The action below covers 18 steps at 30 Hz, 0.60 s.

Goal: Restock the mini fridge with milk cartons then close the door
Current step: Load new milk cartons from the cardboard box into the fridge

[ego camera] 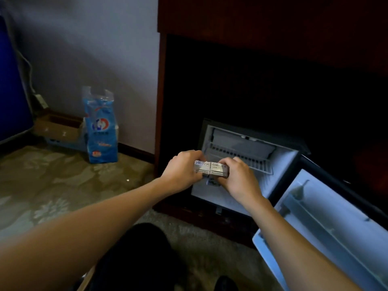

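Note:
Two small milk cartons sit side by side in front of the open mini fridge. My left hand grips the left milk carton and my right hand grips the right milk carton. Both cartons hover at the fridge mouth, above its white floor and just in front of the wire shelf. The fridge door stands swung wide open to the right, its inner shelf rails showing.
The fridge sits inside a dark wooden cabinet. A blue plastic package and a cardboard box stand on the carpet by the wall at left. My dark-clothed knee is low in the middle.

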Tool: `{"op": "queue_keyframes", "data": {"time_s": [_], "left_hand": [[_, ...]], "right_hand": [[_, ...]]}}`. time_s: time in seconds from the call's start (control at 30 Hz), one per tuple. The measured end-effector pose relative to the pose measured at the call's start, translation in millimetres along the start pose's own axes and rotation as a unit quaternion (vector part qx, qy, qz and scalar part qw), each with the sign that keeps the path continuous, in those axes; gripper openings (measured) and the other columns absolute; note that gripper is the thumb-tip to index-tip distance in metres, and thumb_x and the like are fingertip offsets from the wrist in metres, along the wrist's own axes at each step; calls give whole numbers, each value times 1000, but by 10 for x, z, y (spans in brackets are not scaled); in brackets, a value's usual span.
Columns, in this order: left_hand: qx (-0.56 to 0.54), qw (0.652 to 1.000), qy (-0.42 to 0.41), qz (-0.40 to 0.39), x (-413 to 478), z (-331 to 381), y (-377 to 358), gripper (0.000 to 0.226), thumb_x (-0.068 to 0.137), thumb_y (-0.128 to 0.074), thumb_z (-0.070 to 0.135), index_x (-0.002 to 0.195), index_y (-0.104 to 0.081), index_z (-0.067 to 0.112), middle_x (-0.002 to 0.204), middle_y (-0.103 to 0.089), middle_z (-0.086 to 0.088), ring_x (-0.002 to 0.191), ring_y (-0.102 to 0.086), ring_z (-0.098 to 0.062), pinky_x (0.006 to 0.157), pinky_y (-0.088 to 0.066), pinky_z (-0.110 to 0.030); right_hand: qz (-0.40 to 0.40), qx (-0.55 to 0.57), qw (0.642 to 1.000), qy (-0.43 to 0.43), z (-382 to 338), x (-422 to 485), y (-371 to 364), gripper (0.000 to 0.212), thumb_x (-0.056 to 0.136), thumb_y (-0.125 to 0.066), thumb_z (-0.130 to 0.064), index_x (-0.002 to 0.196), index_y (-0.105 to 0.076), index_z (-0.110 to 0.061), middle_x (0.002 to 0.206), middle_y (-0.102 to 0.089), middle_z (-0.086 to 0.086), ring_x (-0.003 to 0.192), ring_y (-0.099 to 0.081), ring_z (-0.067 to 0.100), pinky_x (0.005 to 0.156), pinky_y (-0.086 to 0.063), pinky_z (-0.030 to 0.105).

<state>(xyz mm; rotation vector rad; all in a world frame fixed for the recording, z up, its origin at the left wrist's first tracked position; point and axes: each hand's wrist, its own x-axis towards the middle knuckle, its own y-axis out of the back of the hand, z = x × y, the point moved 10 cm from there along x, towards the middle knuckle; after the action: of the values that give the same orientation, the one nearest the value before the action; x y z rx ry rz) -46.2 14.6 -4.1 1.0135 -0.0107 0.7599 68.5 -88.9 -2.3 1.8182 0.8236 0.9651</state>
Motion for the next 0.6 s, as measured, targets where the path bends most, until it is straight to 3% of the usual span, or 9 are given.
{"op": "queue_keyframes", "data": {"time_s": [0.3, 0.4, 0.6], "left_hand": [[-21, 999, -42, 12, 939, 20, -722, 32, 68, -66, 25, 100, -66, 27, 98, -67, 5, 85, -66, -22, 68, -56, -38], [-14, 998, -52, 31, 1221, -51, -906, 37, 71, -75, 19, 108, -68, 24, 105, -68, 3, 90, -66, -22, 71, -55, -36], [-47, 994, -79, 54, 1590, -174, -1218, 37, 71, -74, 11, 107, -69, 18, 104, -67, 1, 87, -66, -23, 70, -55, -36]], "right_hand": [[67, 40, 995, -63, 965, 573, -283, 45, 83, -78, -39, 122, -60, -24, 113, -56, -2, 102, -60, 25, 80, -52, 39], [96, 34, 992, -77, 1177, 805, -360, 43, 82, -81, -37, 119, -61, -24, 112, -58, -3, 98, -63, 26, 77, -55, 41], [170, 44, 982, -66, 1451, 1035, -421, 42, 80, -83, -26, 118, -66, -20, 112, -63, -3, 95, -65, 18, 70, -47, 24]]}}
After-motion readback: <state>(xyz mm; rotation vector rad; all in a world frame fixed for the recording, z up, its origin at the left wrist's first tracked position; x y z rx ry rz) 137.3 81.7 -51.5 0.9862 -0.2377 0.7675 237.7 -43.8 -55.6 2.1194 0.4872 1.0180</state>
